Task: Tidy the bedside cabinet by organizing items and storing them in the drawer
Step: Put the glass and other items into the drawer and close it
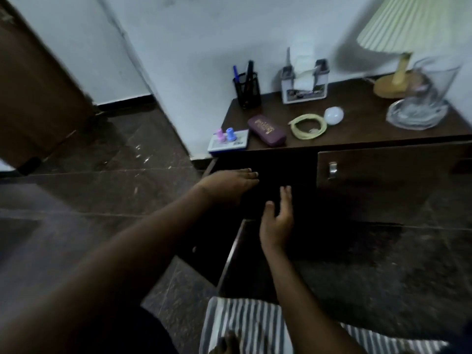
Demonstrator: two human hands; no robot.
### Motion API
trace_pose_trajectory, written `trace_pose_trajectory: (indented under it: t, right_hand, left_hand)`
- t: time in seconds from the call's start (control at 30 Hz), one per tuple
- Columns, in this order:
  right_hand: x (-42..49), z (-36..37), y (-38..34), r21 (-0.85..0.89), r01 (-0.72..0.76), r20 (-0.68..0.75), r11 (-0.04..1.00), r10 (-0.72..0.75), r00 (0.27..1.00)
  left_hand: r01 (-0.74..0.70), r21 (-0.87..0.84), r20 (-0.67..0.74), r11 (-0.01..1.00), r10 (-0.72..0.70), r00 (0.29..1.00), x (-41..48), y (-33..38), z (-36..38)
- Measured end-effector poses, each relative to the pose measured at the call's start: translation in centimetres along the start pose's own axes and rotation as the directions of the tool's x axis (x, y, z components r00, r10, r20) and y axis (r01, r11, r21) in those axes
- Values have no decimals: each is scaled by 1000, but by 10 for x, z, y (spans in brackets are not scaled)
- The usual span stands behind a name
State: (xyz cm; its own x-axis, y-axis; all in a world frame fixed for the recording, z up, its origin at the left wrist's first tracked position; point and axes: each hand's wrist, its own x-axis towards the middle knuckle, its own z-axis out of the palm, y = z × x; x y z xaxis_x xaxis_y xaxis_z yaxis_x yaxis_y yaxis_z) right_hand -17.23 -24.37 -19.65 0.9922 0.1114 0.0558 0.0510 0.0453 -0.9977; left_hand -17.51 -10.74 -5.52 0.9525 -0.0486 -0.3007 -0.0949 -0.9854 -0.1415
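Two bare hands reach toward the shadowed front of the dark wooden bedside cabinet (362, 129). The left hand (229, 183) is held palm down, fingers straight and together, grasping nothing. Its fingertips are at the cabinet's dark left front, but the shadow hides whether they touch it. The right hand (277, 221) is just beside and below it, fingers straight and relaxed, thumb apart, also empty. The drawer cannot be made out in that darkness. To the right, a cabinet door carries a small metal handle (332, 170).

On the top, at the left front corner nearest the hands, a flat white box (238, 144) bears a small pink bottle (219, 135) and a small blue bottle (230, 134). Just beside it lies a purple oblong glasses case (267, 130), then a coiled pale yellow cable (296, 130) next to a round white bulb (333, 115). Along the wall stand a black mesh pen holder (247, 92) with pens and a white tissue holder (304, 88). At the far right, a clear glass vessel (421, 98) stands before a lamp with a pleated pale green shade (419, 21). A grey-and-white striped cloth (250, 323) lies at the bottom edge.
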Motion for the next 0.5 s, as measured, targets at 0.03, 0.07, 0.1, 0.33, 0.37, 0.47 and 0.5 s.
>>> trace_pose_trajectory:
  t: [0.03, 0.07, 0.1, 0.33, 0.37, 0.47, 0.5]
  right_hand:
    - [26, -18, 3, -23, -16, -114, 1000, 13, 993]
    - [54, -40, 2, -70, -33, -198, 997, 18, 980]
    - [75, -56, 1, -95, -60, -259, 994, 33, 965]
    - [141, -91, 4, -92, -52, -218, 994, 31, 975]
    - [141, -92, 7, -82, -39, -199, 996, 22, 980]
    - [130, -97, 13, -57, -30, -157, 998, 21, 987]
    - [122, -99, 15, -68, -14, -173, 998, 2, 985]
  left_hand:
    - [56, -145, -84, 988, -68, 994, 17, 19, 2]
    - [112, -341, -136, 933, -167, 976, 39, 46, 3]
    - [149, -532, -153, 834, -268, 951, 62, 64, 8]
    - [-111, -925, 97, -363, -508, 856, 158, 152, 21]
    - [-157, -885, 98, -438, -505, 857, 163, 151, 24]
    - [-190, -904, 60, -382, -554, 830, 160, 144, 35]
    - [-180, -940, 25, -289, -584, 811, 158, 142, 40]
